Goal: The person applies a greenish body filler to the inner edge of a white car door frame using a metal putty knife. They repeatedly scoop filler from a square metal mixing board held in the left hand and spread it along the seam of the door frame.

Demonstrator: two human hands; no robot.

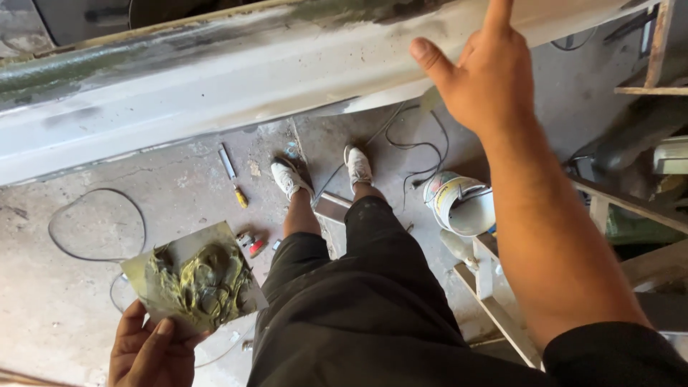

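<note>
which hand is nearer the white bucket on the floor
Right. The right hand is raised just above the white bucket in view; the left hand is far to its left, holding a putty-smeared board.

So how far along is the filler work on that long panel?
Partly done, it seems. The long panel already shows pale smoothed areas, with greenish patches along its upper edge. In hand: the left hand holds a mixing board smeared with yellow-green filler, while the right hand rests against the panel. The greenish patches look unfinished.
</note>
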